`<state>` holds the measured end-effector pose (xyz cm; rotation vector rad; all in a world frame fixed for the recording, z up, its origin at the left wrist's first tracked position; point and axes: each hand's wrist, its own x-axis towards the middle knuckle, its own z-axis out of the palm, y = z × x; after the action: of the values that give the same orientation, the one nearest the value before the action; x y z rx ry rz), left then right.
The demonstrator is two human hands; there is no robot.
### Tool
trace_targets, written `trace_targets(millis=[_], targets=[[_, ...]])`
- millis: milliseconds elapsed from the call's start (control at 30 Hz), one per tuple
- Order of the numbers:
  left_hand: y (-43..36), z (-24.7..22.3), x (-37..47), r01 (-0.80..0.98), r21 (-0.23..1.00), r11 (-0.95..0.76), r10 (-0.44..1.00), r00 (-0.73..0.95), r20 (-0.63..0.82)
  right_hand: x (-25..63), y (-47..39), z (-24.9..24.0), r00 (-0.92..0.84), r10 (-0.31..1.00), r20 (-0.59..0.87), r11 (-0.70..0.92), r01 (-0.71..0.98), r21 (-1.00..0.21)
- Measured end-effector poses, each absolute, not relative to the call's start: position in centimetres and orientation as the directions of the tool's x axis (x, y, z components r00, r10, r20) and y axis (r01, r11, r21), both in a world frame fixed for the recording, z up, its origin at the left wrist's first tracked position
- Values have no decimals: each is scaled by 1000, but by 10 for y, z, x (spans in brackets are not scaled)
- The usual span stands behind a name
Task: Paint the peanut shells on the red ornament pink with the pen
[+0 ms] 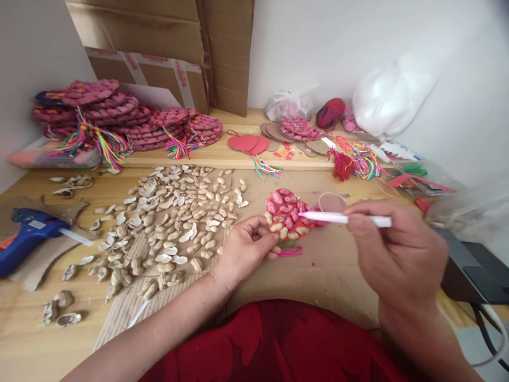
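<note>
My left hand [252, 241] pinches the lower left edge of a round red disc [311, 222] covered with peanut shells, its fingers closed on the rim. The shells at the top and middle [283, 204] are painted pink, while several along the lower edge [293, 234] keep their tan colour. Below the disc hangs a pink tassel [291, 251]. My right hand [393, 254] is closed around a slim white paintbrush [332, 217], whose pink tip meets the shells on the disc's right side. Partly behind the disc and brush stands a small clear cup [333, 201] with pink in it.
Loose peanut shells [170, 212] cover the cardboard on the left. A blue glue gun [34, 233] lies at far left. Stacked pink shell discs [135, 119] line the back shelf, with red discs [248, 143], colourful tassels [363, 162] and yarn [331, 112]. A dark device [473, 270] sits right.
</note>
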<state>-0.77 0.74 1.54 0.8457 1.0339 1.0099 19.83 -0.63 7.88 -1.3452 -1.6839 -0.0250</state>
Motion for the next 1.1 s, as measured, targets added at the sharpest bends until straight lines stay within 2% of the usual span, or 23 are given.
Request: trace_targets(millis=[133,300,467,733,1100], targets=[[6,16,-8,-235,926,296,949,184,-256,173,-12,68,-102,776,623,504,695,-514],[5,20,-8,-226,923,311,941,207,-266,169,-12,59,-104,701,706,583,654,-483],[5,22,-8,-250,914,319,941,196,-275,169,-12,61,-166,683,712,619,650,-442],[4,21,-8,-265,912,313,945,179,-273,170,-11,54,-229,676,700,628,676,-385],[4,18,-8,-294,898,326,944,161,-289,172,-12,54,-180,645,743,591,733,-336]])
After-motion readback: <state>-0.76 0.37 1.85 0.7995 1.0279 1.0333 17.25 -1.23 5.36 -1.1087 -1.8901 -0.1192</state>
